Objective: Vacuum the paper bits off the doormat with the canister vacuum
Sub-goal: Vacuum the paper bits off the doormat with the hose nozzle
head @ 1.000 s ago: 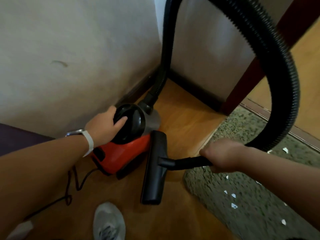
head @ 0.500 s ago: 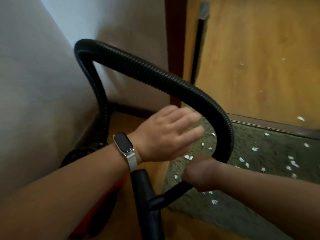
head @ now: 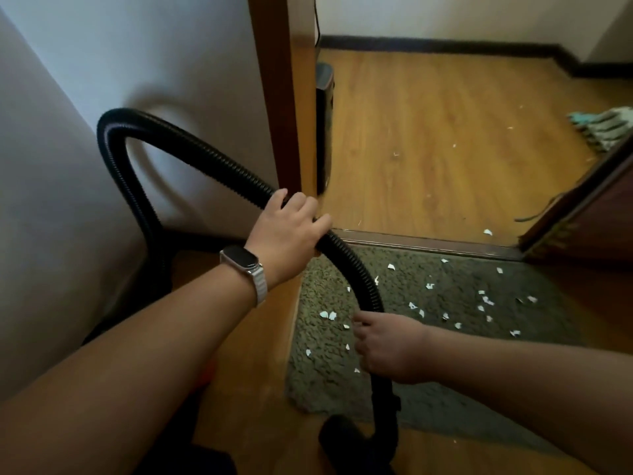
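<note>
A grey-green doormat (head: 445,365) lies before the doorway, scattered with several white paper bits (head: 483,299). The black ribbed vacuum hose (head: 178,138) arches up along the left wall and down over the mat. My left hand (head: 287,231), with a watch on the wrist, is closed around the hose near the door frame. My right hand (head: 387,347) grips the black wand (head: 385,406) just above the floor nozzle (head: 342,437), which sits at the mat's near edge. Only an orange sliver of the canister (head: 207,371) shows behind my left forearm.
A wooden door frame (head: 284,97) stands right behind the hose. A dark slim object (head: 323,128) leans beside it. Beyond the threshold (head: 428,243) is wood floor with a few paper bits. An open door (head: 582,214) is at right, a striped rug (head: 606,126) far right.
My left hand left the canister top, rose and closed on the hose. The view lifted from the canister to the doorway and mat. My right hand stayed on the wand.
</note>
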Demonstrator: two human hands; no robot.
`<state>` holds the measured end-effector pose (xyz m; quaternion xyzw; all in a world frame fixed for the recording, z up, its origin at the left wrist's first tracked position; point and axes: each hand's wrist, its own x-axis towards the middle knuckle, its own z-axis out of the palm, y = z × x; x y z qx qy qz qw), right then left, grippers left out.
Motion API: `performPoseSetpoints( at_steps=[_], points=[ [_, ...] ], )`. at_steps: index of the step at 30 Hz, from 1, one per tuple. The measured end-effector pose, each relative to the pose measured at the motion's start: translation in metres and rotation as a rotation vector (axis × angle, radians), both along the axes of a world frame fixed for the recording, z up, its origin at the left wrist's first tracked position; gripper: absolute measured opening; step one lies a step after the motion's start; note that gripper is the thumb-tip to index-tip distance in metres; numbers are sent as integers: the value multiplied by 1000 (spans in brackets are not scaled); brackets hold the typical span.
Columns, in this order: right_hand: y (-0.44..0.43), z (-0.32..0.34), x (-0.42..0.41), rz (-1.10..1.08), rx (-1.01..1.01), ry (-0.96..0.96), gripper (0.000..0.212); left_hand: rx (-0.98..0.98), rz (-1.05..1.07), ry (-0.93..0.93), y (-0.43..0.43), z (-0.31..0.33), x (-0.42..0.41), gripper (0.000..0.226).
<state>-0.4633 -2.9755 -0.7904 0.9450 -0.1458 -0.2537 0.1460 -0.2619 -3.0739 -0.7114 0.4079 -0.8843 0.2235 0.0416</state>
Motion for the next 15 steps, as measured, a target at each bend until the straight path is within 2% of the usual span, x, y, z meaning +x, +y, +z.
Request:
performPoseSetpoints(
  at_steps=[5,9,15],
  points=[
    [-12,8,-23,8,-83,-64,5,-17,-90,63,-10,-6,23,42],
    [-21,-3,-32,79,-113,-148,19,-28,-230,99,-11,-5,47,51],
    [-26,14,-24,73,-113,-359,33,-26,-203,174,-5,23,66,60]
  ],
)
